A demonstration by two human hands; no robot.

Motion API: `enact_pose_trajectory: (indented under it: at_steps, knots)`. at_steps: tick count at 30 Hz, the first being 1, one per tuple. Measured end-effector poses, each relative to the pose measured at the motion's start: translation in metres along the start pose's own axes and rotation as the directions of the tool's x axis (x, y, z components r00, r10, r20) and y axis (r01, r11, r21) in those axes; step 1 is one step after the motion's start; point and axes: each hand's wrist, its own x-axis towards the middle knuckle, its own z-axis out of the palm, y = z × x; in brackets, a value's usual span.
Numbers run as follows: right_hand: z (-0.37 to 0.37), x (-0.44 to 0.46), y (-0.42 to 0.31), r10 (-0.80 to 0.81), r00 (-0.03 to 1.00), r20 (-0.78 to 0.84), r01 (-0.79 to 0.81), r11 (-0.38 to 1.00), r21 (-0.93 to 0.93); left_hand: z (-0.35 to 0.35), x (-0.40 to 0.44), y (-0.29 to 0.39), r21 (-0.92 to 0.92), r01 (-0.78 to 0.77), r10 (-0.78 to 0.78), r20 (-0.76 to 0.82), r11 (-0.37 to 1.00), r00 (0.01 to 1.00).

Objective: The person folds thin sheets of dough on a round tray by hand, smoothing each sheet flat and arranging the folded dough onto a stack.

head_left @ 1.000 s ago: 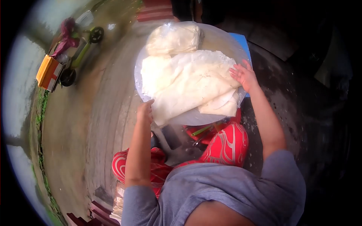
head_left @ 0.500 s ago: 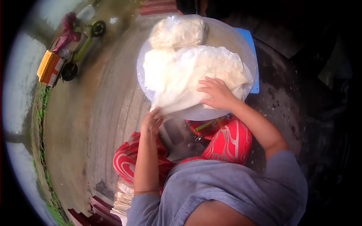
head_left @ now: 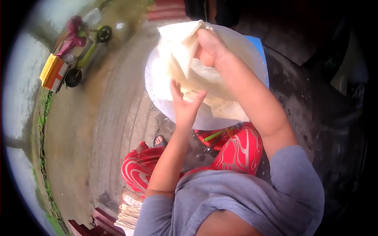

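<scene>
A large pale sheet (head_left: 177, 43) hangs in folds over the far left part of a round whitish tray (head_left: 252, 59). My right hand (head_left: 208, 45) is closed on the sheet's upper edge and holds it raised. Below the hanging folds, my left hand (head_left: 185, 102) is open, thumb and fingers spread, close to the sheet. More pale sheet material (head_left: 228, 108) lies on the tray's near right side. The bagged stack at the tray's far side is hidden behind the lifted sheet.
Under the tray's right side a blue board (head_left: 258, 45) sticks out. A green-handled tool (head_left: 212, 136) lies below the near rim. A stack of flat pale pieces (head_left: 128, 214) is at the lower left. A green scooter (head_left: 84, 57) stands at the upper left.
My right hand has moved from the near part of the sheet to the far side, lifting and folding it. My left hand has let go of the near left corner and moved up.
</scene>
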Motion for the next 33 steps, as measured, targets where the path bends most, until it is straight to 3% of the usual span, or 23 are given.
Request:
enact_pose_trajectory:
  at_steps: [2, 3, 5, 6, 8, 10, 11, 12, 14, 16, 20, 22, 25, 26, 28, 29, 30, 31, 32, 33]
  knots:
    - [-0.005, -0.001, -0.03, -0.117, 0.986, 0.121, 0.086, 0.969, 0.231, 0.01, 0.0, 0.004, 0.2, -0.113, 0.123, -0.036, 0.973, 0.992]
    - [-0.01, -0.007, -0.041, -0.182, 0.979, 0.09, 0.154, 0.955, 0.253, 0.008, 0.005, 0.001, 0.2, -0.115, 0.127, -0.044, 0.973, 0.991]
    - [-0.035, -0.022, -0.054, -0.27, 0.963, 0.0, 0.26, 0.924, 0.281, -0.001, 0.018, -0.012, 0.639, -0.259, 0.394, -0.076, 0.724, 0.916]
    - [-0.054, -0.029, -0.057, -0.293, 0.954, -0.061, 0.297, 0.911, 0.285, -0.008, 0.023, -0.018, 0.691, -0.323, 0.523, -0.094, 0.647, 0.847]
    - [-0.119, -0.029, -0.043, -0.288, 0.946, -0.147, 0.321, 0.893, 0.316, -0.032, 0.028, -0.018, 0.798, -0.384, 0.61, 0.026, 0.465, 0.792]
    - [-0.174, -0.046, -0.014, -0.225, 0.927, -0.301, 0.299, 0.926, 0.23, -0.044, 0.026, -0.022, 0.77, -0.438, 0.602, 0.088, 0.464, 0.793]
    - [-0.221, -0.049, 0.013, -0.157, 0.913, -0.376, 0.238, 0.955, 0.179, -0.05, 0.021, -0.027, 0.795, -0.468, 0.546, 0.212, 0.386, 0.811]
    - [-0.265, -0.053, 0.042, -0.091, 0.887, -0.452, 0.169, 0.976, 0.134, -0.051, 0.012, -0.036, 0.79, -0.473, 0.54, 0.22, 0.389, 0.812]
    - [-0.307, -0.083, 0.084, 0.045, 0.862, -0.505, 0.065, 0.978, 0.199, -0.053, -0.008, -0.061, 0.753, -0.538, 0.271, 0.466, 0.379, 0.842]
    - [-0.312, -0.108, 0.098, 0.091, 0.835, -0.543, 0.069, 0.961, 0.268, -0.052, -0.029, -0.082, 0.775, -0.535, 0.086, 0.54, 0.337, 0.837]
    - [-0.316, -0.12, 0.098, 0.105, 0.803, -0.586, 0.155, 0.913, 0.377, -0.05, -0.044, -0.093, 0.728, -0.466, 0.198, 0.427, 0.503, 0.882]
    - [-0.324, -0.121, 0.1, 0.073, 0.799, -0.597, 0.163, 0.929, 0.333, -0.055, -0.043, -0.105, 0.751, -0.477, 0.218, 0.425, 0.456, 0.878]
    - [-0.342, -0.123, 0.104, 0.097, 0.753, -0.651, 0.083, 0.967, 0.24, -0.06, -0.04, -0.114, 0.793, -0.231, 0.157, 0.172, 0.564, 0.973]
    - [-0.34, -0.124, 0.102, 0.103, 0.753, -0.65, 0.078, 0.967, 0.244, -0.062, -0.036, -0.115, 0.796, -0.228, 0.152, 0.171, 0.561, 0.973]
    - [-0.337, -0.129, 0.095, 0.045, 0.613, -0.789, -0.067, 0.998, 0.004, -0.063, -0.026, -0.118, 0.802, -0.206, 0.195, 0.114, 0.561, 0.974]
    - [-0.334, -0.125, 0.092, -0.082, 0.5, -0.862, -0.079, 0.987, -0.14, -0.057, -0.02, -0.103, 0.82, -0.234, 0.226, 0.131, 0.523, 0.965]
    - [-0.334, -0.123, 0.093, -0.079, 0.495, -0.865, -0.08, 0.987, -0.136, -0.053, -0.012, -0.1, 0.819, -0.237, 0.223, 0.137, 0.522, 0.965]
    - [-0.334, -0.121, 0.094, -0.507, 0.376, -0.776, -0.172, 0.784, -0.596, -0.048, -0.002, -0.099, 0.793, -0.322, 0.277, 0.201, 0.517, 0.94]
    - [-0.335, -0.119, 0.093, -0.83, 0.302, -0.469, -0.315, 0.377, -0.871, -0.042, 0.009, -0.1, 0.758, -0.408, 0.332, 0.264, 0.51, 0.906]
    - [-0.339, -0.114, 0.093, -0.883, 0.388, -0.265, -0.237, 0.183, -0.954, -0.035, 0.022, -0.102, 0.731, -0.445, 0.342, 0.3, 0.517, 0.89]
